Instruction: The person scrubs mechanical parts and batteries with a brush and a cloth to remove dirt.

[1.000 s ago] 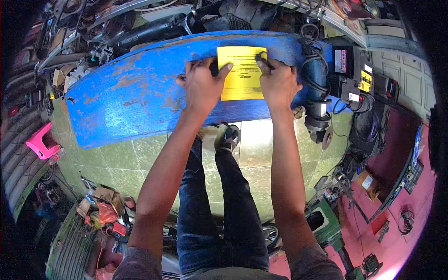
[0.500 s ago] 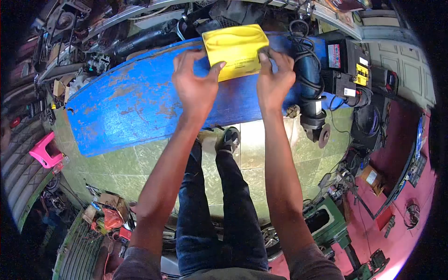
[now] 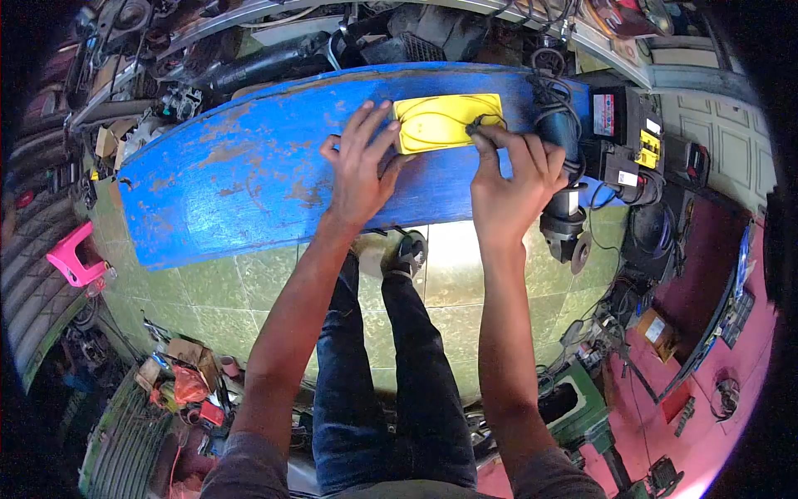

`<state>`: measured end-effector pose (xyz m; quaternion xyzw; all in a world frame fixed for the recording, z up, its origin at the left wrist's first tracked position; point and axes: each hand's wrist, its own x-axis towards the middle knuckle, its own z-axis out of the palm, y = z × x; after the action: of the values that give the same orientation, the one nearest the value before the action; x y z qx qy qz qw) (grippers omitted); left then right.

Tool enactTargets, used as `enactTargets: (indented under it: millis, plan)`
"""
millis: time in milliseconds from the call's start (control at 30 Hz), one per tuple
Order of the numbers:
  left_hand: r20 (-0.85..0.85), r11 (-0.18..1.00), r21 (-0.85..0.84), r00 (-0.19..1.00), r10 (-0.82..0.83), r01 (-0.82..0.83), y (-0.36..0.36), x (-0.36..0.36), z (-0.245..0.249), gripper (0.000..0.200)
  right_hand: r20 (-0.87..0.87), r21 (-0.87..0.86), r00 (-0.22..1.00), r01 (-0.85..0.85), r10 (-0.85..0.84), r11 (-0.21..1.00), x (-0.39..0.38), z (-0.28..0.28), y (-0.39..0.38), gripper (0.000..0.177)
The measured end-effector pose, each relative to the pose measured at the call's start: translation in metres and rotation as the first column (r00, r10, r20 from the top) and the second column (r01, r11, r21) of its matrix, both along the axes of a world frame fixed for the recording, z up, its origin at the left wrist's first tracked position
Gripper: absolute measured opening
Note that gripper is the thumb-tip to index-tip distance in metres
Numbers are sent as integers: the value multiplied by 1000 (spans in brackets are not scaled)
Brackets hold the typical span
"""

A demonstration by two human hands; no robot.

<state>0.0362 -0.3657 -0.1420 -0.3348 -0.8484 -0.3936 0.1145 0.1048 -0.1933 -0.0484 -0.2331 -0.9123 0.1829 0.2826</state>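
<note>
We are having the box (image 3: pixel 436 123) on the desk (image 3: pixel 204 179). Our left hand (image 3: pixel 359 176), fingers (image 3: pixel 371 129) spread, is touching its left end; our right hand (image 3: pixel 511 187) is pinching a dark piece (image 3: pixel 473 130). If we are pulling hard, the box may be slipping from such light support.

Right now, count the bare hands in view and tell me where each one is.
2. The left hand is at the left end of the yellow item; the right hand is at its right end. No other hands show in view.
</note>
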Motion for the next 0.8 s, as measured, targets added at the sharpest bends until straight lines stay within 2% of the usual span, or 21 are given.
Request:
enactTargets:
  millis: [33, 100, 133, 200, 367, 433, 500, 567, 600, 633, 733, 800]
  plan:
    - [-1, 1000, -1, 1000, 5, -5, -1, 3, -8, 66, 62, 121, 998, 6, -13, 993, -6, 2, -2, 13]
    - [73, 996, -83, 997, 23, -17, -1, 7, -18, 55, 62, 121, 998, -15, 7, 993, -13, 2, -16, 12]
    - [75, 996, -82, 997, 27, -21, -1, 6, -22, 55, 50, 101, 993, -111, 106, 989, -15, -1, -24, 13]
    - [-26, 998, 55, 1000, -4, 5, -1, 5, -26, 57, 7, 85, 971, -240, 241, 967, -20, -5, -32, 15]
    - [39, 1000, 17, 999, 18, -19, 1, 4, -27, 54, -32, 89, 994, -102, 105, 991, -43, -5, -24, 13]
    - [27, 1000, -29, 1000, -6, 7, 0, 5, -28, 55, -12, 57, 972, -234, 236, 970, -46, -4, -35, 12]
    - [43, 998, -70, 999, 0, 3, 0, 6, -27, 55, -26, 62, 963, -266, 268, 962, -47, -5, -36, 12]
    - [48, 997, -82, 999, -7, 11, 0, 6, -27, 53, 78, 181, 992, -112, 100, 977, -46, 1, -19, 11]
    - [48, 997, -81, 999, -3, 7, 1, 6, -27, 53, 82, 125, 996, -37, 26, 992, -47, 1, -11, 14]
    - [73, 995, -95, 997, -4, 11, 1, 7, -27, 53, 82, 125, 996, -39, 29, 991, -47, -1, -13, 14]
    - [88, 995, -98, 996, -8, 17, 0, 6, -26, 53, 51, 61, 970, -241, 238, 969, -44, -10, -32, 19]
    - [76, 996, -83, 997, -16, 22, 1, 6, -27, 53, 50, 54, 968, -248, 245, 967, -37, -6, -30, 19]
